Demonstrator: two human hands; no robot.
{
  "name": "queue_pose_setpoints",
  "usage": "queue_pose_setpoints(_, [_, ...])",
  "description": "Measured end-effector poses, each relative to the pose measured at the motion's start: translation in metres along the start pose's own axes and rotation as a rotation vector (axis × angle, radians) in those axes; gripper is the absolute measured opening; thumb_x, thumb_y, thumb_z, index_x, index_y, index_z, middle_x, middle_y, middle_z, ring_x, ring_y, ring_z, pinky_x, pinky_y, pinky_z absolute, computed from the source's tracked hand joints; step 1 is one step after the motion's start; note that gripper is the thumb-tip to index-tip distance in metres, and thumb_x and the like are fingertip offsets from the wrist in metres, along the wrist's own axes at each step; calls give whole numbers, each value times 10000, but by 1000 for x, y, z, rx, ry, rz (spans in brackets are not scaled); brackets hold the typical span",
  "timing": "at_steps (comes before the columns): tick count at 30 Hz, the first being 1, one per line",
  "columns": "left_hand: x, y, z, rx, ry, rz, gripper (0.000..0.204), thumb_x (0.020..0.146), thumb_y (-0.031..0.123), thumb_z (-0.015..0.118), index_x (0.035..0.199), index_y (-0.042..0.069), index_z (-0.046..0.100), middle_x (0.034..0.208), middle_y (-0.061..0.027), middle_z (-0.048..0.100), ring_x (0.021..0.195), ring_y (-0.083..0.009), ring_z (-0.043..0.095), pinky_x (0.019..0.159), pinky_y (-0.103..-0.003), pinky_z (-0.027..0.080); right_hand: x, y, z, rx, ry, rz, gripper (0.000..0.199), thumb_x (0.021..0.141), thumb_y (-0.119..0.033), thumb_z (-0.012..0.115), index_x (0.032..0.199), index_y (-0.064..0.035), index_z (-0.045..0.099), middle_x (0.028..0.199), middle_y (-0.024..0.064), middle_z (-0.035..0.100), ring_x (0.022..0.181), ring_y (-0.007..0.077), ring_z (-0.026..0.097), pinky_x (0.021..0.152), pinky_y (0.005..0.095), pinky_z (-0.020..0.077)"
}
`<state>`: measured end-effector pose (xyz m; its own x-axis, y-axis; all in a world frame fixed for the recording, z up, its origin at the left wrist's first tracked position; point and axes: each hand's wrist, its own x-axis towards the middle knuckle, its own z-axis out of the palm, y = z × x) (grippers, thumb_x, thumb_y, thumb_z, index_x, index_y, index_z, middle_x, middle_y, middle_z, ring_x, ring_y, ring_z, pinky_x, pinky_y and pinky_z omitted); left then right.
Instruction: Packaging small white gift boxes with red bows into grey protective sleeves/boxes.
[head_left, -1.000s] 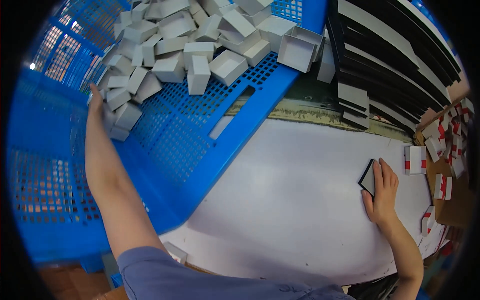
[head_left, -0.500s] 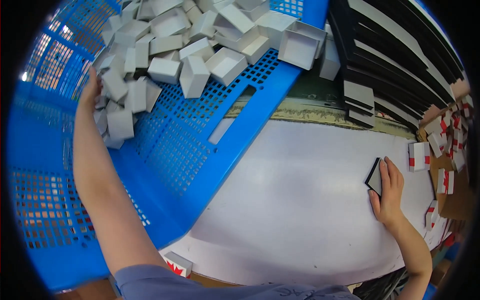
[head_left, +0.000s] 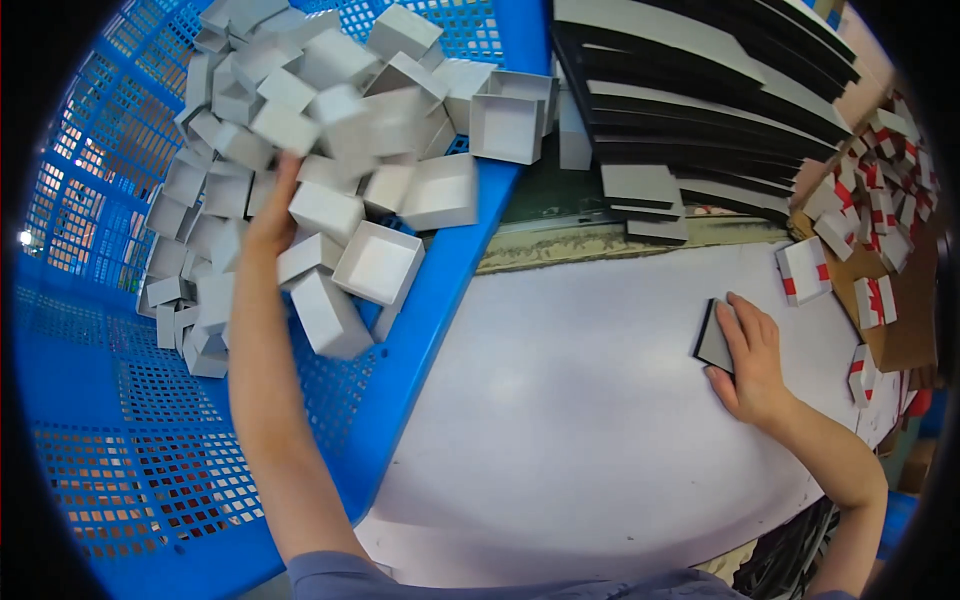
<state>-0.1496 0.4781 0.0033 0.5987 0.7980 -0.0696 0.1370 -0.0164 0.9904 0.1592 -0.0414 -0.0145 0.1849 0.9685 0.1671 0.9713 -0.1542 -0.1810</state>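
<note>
My left hand (head_left: 272,212) reaches far into a blue perforated plastic crate (head_left: 120,440) and rests among a pile of small white open boxes (head_left: 380,262); its fingers are hidden by the boxes. On the white table (head_left: 580,420) my right hand (head_left: 750,362) lies flat on a small stack of dark grey square pads (head_left: 712,338), fingers spread over it. A white and red box (head_left: 803,270) lies just beyond that hand.
Long black strips (head_left: 700,110) are stacked at the back of the table. A brown carton (head_left: 900,320) at the right holds several red and white boxes (head_left: 880,200). The crate's blue rim (head_left: 440,290) borders the table on the left.
The view has swung left and closer to the crate. My left hand has moved across the crate to the box pile. My right hand stays on the grey pads.
</note>
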Motion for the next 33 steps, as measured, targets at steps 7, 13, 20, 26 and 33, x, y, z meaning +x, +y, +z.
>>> queue_pose_setpoints(7, [-3, 16, 75, 183, 57, -170, 679, 691, 317, 710, 1225, -26, 470, 1071, -135, 597, 886, -209, 602, 737, -312, 485, -7, -3, -1, 16, 56, 20, 699, 673, -235, 671, 1289, -25, 415, 1296, 213, 394, 1165, 364, 391, 953, 446, 307])
queue_pose_setpoints(13, [-54, 10, 106, 657, 51, 225, 440, 722, 282, 699, 1096, 82, 582, 1030, -57, 589, 847, -168, 562, 744, -300, 456, -10, -1, 5, 44, 177, -6, 628, 717, -274, 652, 1267, -49, 450, 1258, 191, 448, 1160, 334, 411, 943, 438, 318])
queue_pose_setpoints(20, [-139, 86, 182, 843, 67, 379, 523, 715, 405, 735, 1079, 49, 613, 1028, -99, 619, 975, -211, 569, 837, -330, 454, -14, 8, 13, 1, 296, 1, 569, 728, -288, 650, 1230, -72, 492, 1234, 159, 469, 1139, 311, 426, 926, 428, 327])
queue_pose_setpoints(26, [-200, 144, 251, 1352, -36, 600, 459, 618, 265, 752, 987, 34, 609, 918, -133, 639, 904, -280, 606, 773, -354, 480, -16, 8, 14, 102, 266, 46, 535, 715, -265, 648, 1193, -57, 525, 1160, 140, 495, 1062, 296, 451, 885, 409, 360])
queue_pose_setpoints(33, [-276, 132, 366, 1384, -635, 590, 695, 560, 207, 735, 1155, -8, 448, 940, -184, 584, 926, -340, 528, 808, -401, 409, -31, 27, 28, 101, 477, -21, 372, 764, -222, 619, 1091, -53, 563, 1048, 101, 591, 910, 297, 548, 747, 396, 455])
